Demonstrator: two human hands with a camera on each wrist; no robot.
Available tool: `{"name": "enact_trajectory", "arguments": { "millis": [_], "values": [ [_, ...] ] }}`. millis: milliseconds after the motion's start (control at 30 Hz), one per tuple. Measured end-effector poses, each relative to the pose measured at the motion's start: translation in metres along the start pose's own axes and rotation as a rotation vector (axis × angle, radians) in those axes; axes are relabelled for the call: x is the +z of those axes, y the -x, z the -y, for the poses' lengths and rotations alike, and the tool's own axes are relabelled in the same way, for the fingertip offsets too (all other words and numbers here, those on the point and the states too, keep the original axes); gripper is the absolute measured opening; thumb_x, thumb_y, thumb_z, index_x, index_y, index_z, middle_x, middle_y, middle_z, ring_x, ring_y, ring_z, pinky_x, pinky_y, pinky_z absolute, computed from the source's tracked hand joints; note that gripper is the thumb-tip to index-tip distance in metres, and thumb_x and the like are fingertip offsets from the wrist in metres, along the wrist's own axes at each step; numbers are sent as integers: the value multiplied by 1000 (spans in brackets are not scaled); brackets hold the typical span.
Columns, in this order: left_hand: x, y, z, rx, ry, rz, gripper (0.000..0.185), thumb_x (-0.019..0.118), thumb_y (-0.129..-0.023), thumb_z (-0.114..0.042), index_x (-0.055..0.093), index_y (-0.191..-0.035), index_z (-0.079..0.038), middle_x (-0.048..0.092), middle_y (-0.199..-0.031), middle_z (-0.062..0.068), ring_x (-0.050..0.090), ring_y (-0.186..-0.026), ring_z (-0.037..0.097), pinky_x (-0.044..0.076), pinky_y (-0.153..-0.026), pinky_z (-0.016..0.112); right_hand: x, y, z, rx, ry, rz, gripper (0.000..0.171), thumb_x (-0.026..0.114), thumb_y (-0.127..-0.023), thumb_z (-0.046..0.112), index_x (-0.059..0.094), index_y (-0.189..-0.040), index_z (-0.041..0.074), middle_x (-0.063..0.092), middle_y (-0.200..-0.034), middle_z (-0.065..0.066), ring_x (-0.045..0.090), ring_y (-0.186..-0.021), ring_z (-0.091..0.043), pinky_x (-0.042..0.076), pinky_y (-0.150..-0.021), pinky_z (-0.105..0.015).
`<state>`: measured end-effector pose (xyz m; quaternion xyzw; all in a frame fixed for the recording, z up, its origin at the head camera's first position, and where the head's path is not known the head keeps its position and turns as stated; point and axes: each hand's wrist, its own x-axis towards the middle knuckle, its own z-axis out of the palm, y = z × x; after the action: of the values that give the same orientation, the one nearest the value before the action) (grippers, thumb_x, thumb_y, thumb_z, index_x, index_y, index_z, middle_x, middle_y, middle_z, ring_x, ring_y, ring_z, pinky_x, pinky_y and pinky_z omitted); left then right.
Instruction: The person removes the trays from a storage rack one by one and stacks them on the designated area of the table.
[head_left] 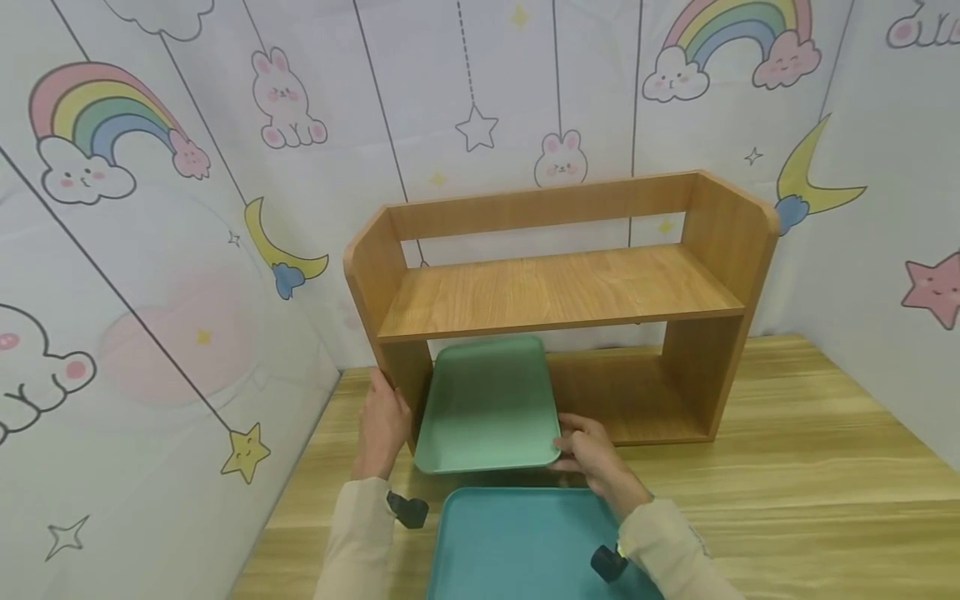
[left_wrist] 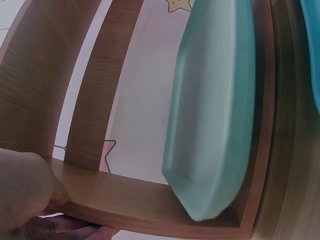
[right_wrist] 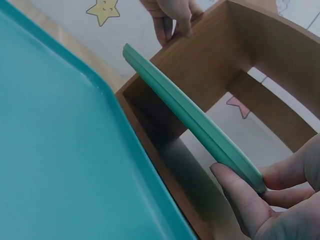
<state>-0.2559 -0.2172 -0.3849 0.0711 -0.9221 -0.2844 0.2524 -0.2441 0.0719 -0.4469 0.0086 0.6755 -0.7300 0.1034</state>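
Observation:
A light green tray (head_left: 491,408) sits partway inside the lower left of a wooden desktop shelf (head_left: 562,287), its front end jutting out past the shelf's edge. My right hand (head_left: 596,458) pinches the tray's front right corner; the right wrist view has the thumb on one face and fingers on the other. In that view the tray (right_wrist: 192,117) is tilted against the shelf's bottom board. My left hand (head_left: 381,427) grips the front edge of the shelf's left side panel (left_wrist: 135,207), thumb and fingers on either side of it.
A larger blue tray (head_left: 532,542) lies on the wood-grain table (head_left: 810,467) in front of the shelf, partly beneath my right forearm. Cloth walls (head_left: 180,333) printed with rainbows, stars and rabbits stand behind and at both sides.

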Motion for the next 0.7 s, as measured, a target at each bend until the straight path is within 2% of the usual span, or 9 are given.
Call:
{"name": "enact_trajectory", "arguments": {
  "millis": [267, 700],
  "values": [
    [-1, 0, 1, -11, -5, 18, 27, 41, -97, -10, 36, -120, 5, 58, -110, 31, 61, -95, 49, 49, -77, 57, -8, 6, 3, -6, 2, -4, 50, 49, -90, -5, 40, -138, -8, 59, -106, -24, 66, -84, -23, 57, -71, -39],
    [-1, -2, 2, -4, -4, 21, 26, 41, -97, -10, 35, -118, 5, 58, -105, 32, 61, -94, 49, 49, -76, 57, -24, 15, 10, -36, 29, 4, 50, 49, -90, -4, 38, -139, -10, 57, -99, -17, 64, -83, -20, 57, -71, -38]
  ]
}}
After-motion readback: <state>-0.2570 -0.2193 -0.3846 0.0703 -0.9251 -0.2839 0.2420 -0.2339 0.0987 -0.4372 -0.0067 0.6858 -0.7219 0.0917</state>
